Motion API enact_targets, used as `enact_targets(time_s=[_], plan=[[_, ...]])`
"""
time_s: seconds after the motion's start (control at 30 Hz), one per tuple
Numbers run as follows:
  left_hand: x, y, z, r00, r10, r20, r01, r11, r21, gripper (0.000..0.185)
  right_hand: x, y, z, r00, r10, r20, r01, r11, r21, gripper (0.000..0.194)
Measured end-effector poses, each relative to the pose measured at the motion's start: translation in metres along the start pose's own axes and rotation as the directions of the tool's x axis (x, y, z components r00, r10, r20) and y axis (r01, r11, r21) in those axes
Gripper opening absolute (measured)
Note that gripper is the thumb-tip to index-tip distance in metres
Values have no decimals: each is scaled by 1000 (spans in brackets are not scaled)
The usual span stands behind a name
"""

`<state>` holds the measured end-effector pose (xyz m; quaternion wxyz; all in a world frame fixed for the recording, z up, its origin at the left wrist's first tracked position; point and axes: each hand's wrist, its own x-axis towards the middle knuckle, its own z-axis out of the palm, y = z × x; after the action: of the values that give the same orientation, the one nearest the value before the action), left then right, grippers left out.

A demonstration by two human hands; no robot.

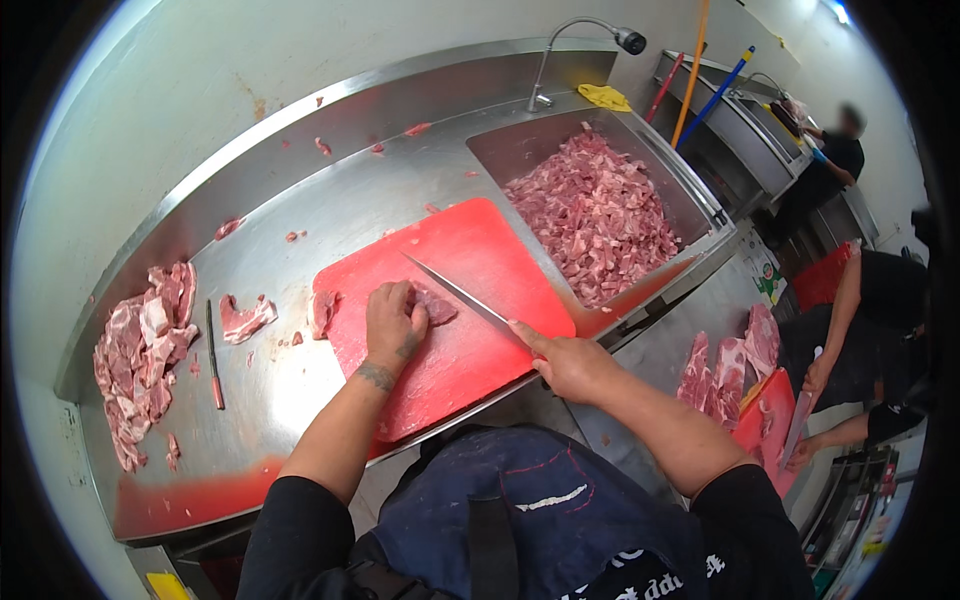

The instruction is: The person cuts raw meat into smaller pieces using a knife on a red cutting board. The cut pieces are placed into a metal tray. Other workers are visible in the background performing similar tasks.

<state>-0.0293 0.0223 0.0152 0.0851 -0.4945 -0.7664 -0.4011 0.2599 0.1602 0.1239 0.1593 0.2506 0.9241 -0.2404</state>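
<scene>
My left hand [396, 322] presses on a piece of raw meat [435, 306] on a red cutting board [465, 375]. In my right hand [574, 364] is a long knife [459, 291]; its handle is hidden in the grip, and the index finger lies along the blade's base. The blade points up and left across the board, a little right of the meat, apart from it. Another meat piece [322, 313] lies at the board's left edge. Farther left are a curved piece of meat [246, 319], a sharpening steel [214, 360] and a pile of meat slices [142, 360].
A steel sink [510, 154] holds a heap of cut meat [596, 217], beside a faucet [541, 67] and a yellow cloth [604, 97]. At right, a co-worker's hands [816, 373] handle a knife over another red board [776, 405]. Another person [832, 161] stands farther back.
</scene>
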Motion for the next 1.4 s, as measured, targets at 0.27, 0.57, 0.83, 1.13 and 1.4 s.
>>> enact_targets(time_s=[0.27, 0.57, 0.83, 1.13, 1.4], plan=[[-1, -1, 3, 1000, 15, 12, -16, 998, 60, 28, -9, -13, -18, 993, -14, 114, 27, 994, -109, 74], [1, 2, 2, 1000, -3, 27, 1, 997, 73, 26, 136, -61, -6, 987, -161, 18, 161, 987, 13, 73], [-8, 1, -10, 1000, 24, -18, -25, 999, -32, 28, 78, -56, -33, 992, -101, 75, 105, 993, -51, 73], [-9, -1, -5, 996, 86, 5, -86, 996, 26, 28, 76, -50, -9, 985, -116, 126, 114, 993, 28, 74], [-12, -3, -13, 996, 38, 81, -40, 999, 16, 34, 151, -83, -8, 970, -241, -42, 243, 969, 35, 76]])
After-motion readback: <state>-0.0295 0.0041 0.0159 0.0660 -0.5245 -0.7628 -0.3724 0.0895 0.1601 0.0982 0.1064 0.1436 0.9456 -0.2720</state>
